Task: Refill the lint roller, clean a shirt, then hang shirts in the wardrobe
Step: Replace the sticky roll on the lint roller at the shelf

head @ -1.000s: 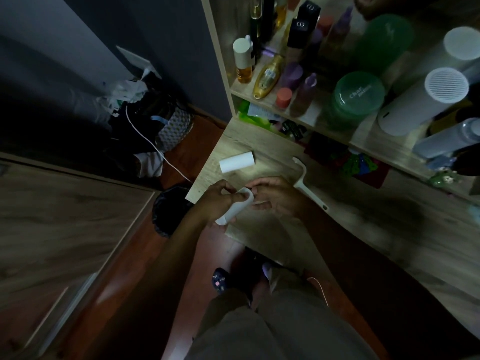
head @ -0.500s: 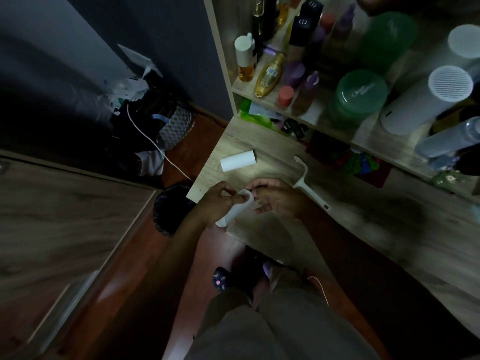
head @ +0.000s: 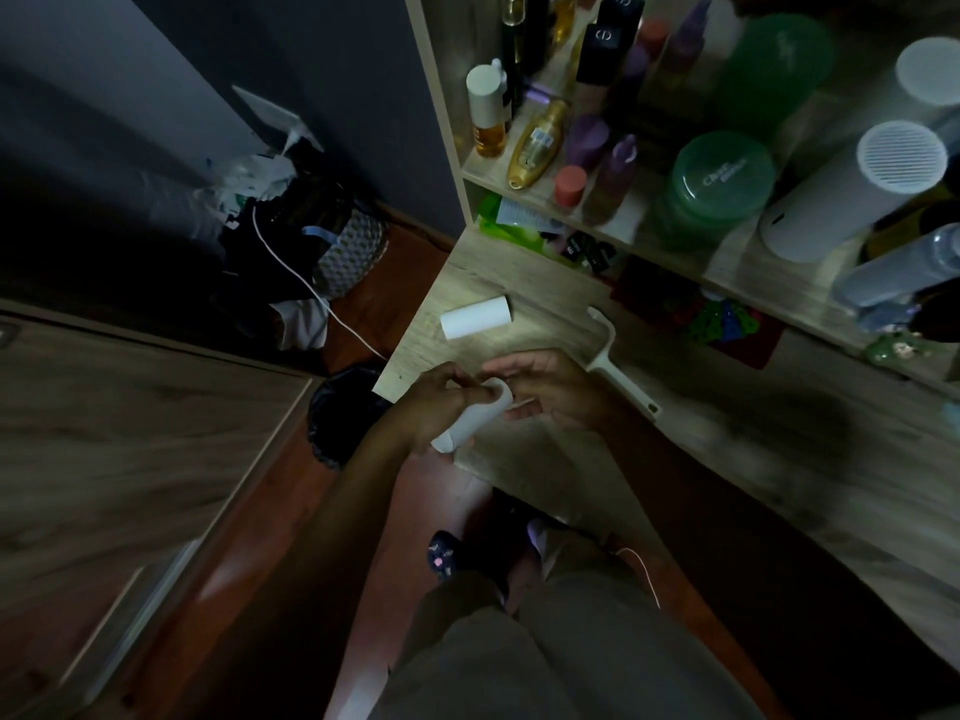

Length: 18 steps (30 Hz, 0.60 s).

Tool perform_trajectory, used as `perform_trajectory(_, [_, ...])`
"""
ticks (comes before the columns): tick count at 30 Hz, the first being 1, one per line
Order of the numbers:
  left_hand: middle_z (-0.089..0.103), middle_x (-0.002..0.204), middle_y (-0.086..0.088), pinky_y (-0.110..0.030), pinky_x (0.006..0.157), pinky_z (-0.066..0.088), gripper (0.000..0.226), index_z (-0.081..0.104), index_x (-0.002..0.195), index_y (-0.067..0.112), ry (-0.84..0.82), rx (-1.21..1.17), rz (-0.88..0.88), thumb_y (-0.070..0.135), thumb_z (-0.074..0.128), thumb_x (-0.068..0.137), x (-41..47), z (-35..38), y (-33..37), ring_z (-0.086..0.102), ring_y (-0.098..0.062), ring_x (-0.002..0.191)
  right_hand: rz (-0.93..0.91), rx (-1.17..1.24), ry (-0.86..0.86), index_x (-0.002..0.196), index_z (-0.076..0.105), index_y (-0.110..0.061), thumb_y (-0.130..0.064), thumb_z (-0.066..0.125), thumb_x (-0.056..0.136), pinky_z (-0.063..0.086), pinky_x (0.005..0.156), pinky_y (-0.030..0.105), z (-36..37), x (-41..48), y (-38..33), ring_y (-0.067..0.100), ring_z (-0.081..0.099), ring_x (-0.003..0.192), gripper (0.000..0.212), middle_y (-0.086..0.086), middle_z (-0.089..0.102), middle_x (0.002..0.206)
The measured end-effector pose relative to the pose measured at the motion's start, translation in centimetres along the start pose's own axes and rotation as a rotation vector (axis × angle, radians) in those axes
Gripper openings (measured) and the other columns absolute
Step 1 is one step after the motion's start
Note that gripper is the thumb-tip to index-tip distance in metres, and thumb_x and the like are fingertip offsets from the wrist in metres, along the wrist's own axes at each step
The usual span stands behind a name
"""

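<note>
Refill only begun. Your left hand (head: 435, 403) has grip clamped round white roll (head: 474, 417) above tabletop (head: 540, 298) edge. Your right hand (head: 555, 389) at roll's end, grip unclear. Bare roller handle (head: 619, 362) and second roll (head: 475, 317) lie apart on tabletop. Cleaning, hanging remain.

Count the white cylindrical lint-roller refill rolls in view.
2. One white cylindrical paper roll lies on the light wooden desk beyond the hands; the other roll is gripped by the left hand, right hand at its end. Shelf clutter may hide more.
</note>
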<state>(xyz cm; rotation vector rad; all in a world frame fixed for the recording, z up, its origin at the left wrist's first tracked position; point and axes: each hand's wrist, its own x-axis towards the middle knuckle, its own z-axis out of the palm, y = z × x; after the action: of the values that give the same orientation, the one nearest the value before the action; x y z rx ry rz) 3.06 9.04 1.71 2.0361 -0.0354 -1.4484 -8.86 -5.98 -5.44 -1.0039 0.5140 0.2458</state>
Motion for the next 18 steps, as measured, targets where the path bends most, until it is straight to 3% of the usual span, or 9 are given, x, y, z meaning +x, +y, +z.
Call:
perform_trajectory(6, [0.071, 0.107, -0.024, -0.024, 0.037, 0.045, 0.050, 0.061, 0.112, 0.011, -0.016, -0.051, 0.027, 0.039, 0.084, 0.078, -0.19, -0.21, 0.58, 0.068, -0.023, 0.054, -0.011, 0.063, 0.000, 0.114, 0.069, -0.013, 0.002, 0.051, 0.096, 0.060, 0.078, 0.036, -0.15, -0.30, -0.08, 0.024, 0.070, 0.103, 0.030, 0.003, 0.074, 0.110])
perform_trajectory(12, [0.071, 0.108, -0.026, -0.020, 0.035, 0.042, 0.048, 0.061, 0.117, 0.006, -0.050, -0.076, 0.030, 0.033, 0.081, 0.083, -0.86, -0.55, 0.67, 0.066, -0.023, 0.054, 0.023, 0.147, -0.053, 0.117, 0.066, -0.014, 0.005, 0.051, 0.095, 0.059, 0.080, 0.032, -0.47, -0.78, 0.43, 0.020, 0.070, 0.104, 0.032, -0.001, 0.075, 0.108])
perform_trajectory(18, [0.071, 0.107, -0.026, -0.021, 0.036, 0.043, 0.048, 0.064, 0.113, 0.010, -0.048, -0.095, 0.017, 0.035, 0.084, 0.078, -0.57, -0.59, 0.02, 0.066, -0.026, 0.056, 0.055, 0.208, -0.072, 0.117, 0.063, -0.008, -0.009, 0.061, 0.085, 0.059, 0.084, 0.035, -0.43, -0.53, 0.72, 0.024, 0.069, 0.105, 0.032, 0.008, 0.069, 0.114])
